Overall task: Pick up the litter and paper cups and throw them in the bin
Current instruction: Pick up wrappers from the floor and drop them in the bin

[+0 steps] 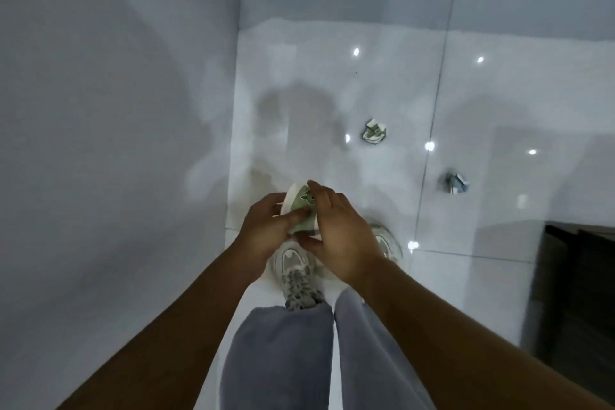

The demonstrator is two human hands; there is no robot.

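A white and green paper cup (297, 199) is held in front of me above my shoes. My left hand (266, 230) grips it from the left and below. My right hand (339, 230) covers its right side, fingers wrapped over it. Two crumpled paper cups lie on the glossy white floor: one green and white (374, 131) ahead, one bluish (456, 183) further right. No bin is in view.
A white wall (116, 143) runs along my left. A dark piece of furniture (579, 293) stands at the right edge. My two shoes (296, 270) and grey trousers are below the hands. White floor tiles (366, 60) stretch ahead.
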